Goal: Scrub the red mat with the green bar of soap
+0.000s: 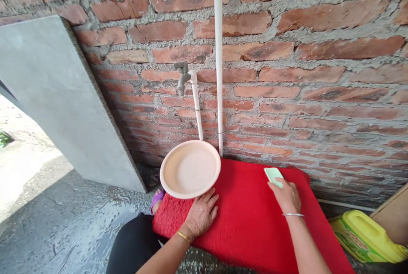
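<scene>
A red towel-like cloth [245,210] lies spread over a low flat surface in front of me. My left hand [201,216] rests flat on its left part, fingers apart, with the fingertips by the near rim of a pale pink basin [191,169]. No water can be made out in the basin, which stands at the cloth's far left corner. Over on the right, my right hand [287,195] grips a pale green, flat rectangular block [273,175] just at the cloth. The block resembles the back of a scrub brush; its underside is hidden.
Behind the cloth rises a brick wall [267,91] with a tap [182,79] and a white vertical pipe [218,52]. A grey slab [70,104] leans at left above wet floor [92,214]. A yellow jug [366,238] lies at right. A purple-sandalled foot [157,201] shows near the basin.
</scene>
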### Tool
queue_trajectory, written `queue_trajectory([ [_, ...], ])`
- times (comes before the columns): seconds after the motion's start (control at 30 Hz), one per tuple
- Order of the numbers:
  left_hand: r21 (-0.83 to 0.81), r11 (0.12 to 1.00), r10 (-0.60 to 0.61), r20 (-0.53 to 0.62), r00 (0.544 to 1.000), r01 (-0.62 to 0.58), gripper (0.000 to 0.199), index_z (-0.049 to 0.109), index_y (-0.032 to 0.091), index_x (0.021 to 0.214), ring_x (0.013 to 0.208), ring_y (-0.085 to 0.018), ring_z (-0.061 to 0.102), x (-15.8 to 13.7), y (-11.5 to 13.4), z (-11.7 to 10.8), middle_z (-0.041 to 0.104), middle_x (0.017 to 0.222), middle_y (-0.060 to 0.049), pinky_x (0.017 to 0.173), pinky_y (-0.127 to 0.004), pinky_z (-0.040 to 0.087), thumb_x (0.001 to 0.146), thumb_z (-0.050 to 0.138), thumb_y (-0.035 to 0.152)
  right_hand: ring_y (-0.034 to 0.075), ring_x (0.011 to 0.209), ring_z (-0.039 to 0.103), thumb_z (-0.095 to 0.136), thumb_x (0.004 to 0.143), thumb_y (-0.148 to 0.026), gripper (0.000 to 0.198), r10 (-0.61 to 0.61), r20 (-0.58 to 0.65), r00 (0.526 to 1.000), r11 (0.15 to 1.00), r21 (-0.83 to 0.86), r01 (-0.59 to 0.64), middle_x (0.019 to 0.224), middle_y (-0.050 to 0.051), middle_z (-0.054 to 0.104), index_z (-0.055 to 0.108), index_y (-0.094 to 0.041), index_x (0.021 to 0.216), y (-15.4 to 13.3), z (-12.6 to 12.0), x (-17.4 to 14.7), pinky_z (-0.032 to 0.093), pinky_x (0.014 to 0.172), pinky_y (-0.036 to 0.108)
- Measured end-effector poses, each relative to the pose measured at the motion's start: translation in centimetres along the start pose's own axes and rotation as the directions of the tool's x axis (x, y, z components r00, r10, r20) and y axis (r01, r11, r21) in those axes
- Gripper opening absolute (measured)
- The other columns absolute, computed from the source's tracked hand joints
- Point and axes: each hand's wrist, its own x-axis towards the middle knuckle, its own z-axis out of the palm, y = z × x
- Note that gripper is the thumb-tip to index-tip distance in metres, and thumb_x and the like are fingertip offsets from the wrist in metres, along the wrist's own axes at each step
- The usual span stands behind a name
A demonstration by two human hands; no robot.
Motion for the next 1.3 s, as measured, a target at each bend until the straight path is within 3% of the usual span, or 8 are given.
queue_trajectory([
  [0.1,-0.007,1.0,-0.013,0.001,1.0,0.013,0.042,0.062,0.026,0.132,0.135,-0.025,0.049,0.0,0.1,0.0,0.056,0.144,-0.007,0.116,-0.048,0.039,0.091,0.055,0.023,0.027,0.088,0.063,0.052,0.088,-0.052,0.051,0.06,-0.056,0.997,0.997,-0.038,-0.062,0.1,0.013,0.059,0.068,-0.02,0.125,0.2,-0.5,0.3,0.05,0.078,0.038],
  [0.27,0.031,0.999,0.009,0.011,1.0,-0.009,0.043,0.062,0.025,0.132,0.135,-0.027,0.05,-0.2,-0.2,-0.1,0.056,0.144,-0.008,0.113,-0.049,0.042,0.09,0.054,0.022,0.02,0.094,0.062,0.065,0.082,-0.041,0.036,-0.307,0.027,0.951,0.95,0.074,0.304,0.105,0.006,0.06,0.073,-0.027,0.113,-8.1,3.9,-2.6,0.046,0.087,0.029],
  [0.4,0.056,0.998,0.03,0.009,1.0,-0.031,0.044,0.061,0.026,0.133,0.134,-0.026,0.051,-0.3,-0.7,0.0,0.056,0.144,-0.007,0.111,-0.048,0.045,0.089,0.054,0.021,0.018,0.097,0.062,0.072,0.076,-0.037,0.034,-0.385,0.053,0.921,0.92,0.095,0.379,0.105,0.003,0.062,0.074,-0.031,0.11,-11.4,5.9,-2.8,0.044,0.09,0.026],
  [0.63,0.067,0.997,0.045,0.005,0.999,-0.045,0.042,0.062,0.026,0.131,0.132,-0.027,0.053,-0.2,-0.9,0.4,0.057,0.144,-0.007,0.109,-0.048,0.047,0.09,0.054,0.022,0.021,0.087,0.064,0.06,0.084,-0.046,0.044,-0.064,0.012,0.998,0.998,-0.023,0.065,0.098,0.007,0.062,0.07,-0.026,0.121,-0.7,0.4,2.5,0.047,0.083,0.031],
  [0.8,0.061,0.997,0.042,-0.019,0.999,-0.041,0.042,0.063,0.026,0.13,0.133,-0.026,0.052,-0.2,-1.1,0.7,0.058,0.143,-0.006,0.112,-0.048,0.045,0.09,0.054,0.021,0.029,0.087,0.063,0.048,0.089,-0.051,0.056,0.203,-0.112,0.973,0.973,-0.091,-0.213,0.099,0.016,0.062,0.065,-0.017,0.13,6.0,-3.4,2.8,0.048,0.079,0.039],
  [1.0,0.118,0.99,0.084,-0.048,0.995,-0.078,0.04,0.064,0.025,0.129,0.133,-0.024,0.052,-0.2,-1.7,0.9,0.059,0.142,-0.006,0.112,-0.047,0.044,0.091,0.052,0.022,0.019,0.092,0.063,0.06,0.084,-0.047,0.039,-0.113,-0.047,0.992,0.994,-0.003,0.113,0.105,0.006,0.06,0.072,-0.029,0.116,0.6,1.7,-1.1,0.047,0.084,0.028],
  [1.1,0.139,0.986,0.099,-0.068,0.993,-0.089,0.039,0.064,0.027,0.129,0.132,-0.024,0.053,-0.3,-2.0,1.1,0.06,0.14,-0.005,0.111,-0.046,0.046,0.092,0.051,0.022,0.016,0.089,0.063,0.067,0.08,-0.045,0.032,-0.158,-0.022,0.987,0.987,0.01,0.158,0.102,0.001,0.062,0.074,-0.035,0.11,-0.7,2.8,-1.4,0.046,0.083,0.024],
  [1.3,0.158,0.982,0.117,-0.081,0.99,-0.103,0.039,0.064,0.027,0.129,0.131,-0.024,0.054,-0.2,-2.3,1.6,0.062,0.139,-0.004,0.109,-0.046,0.047,0.092,0.051,0.024,0.025,0.081,0.064,0.053,0.086,-0.048,0.047,0.068,-0.119,0.991,0.994,-0.076,-0.078,0.093,0.011,0.062,0.071,-0.021,0.12,7.8,-2.8,0.2,0.049,0.078,0.037],
])
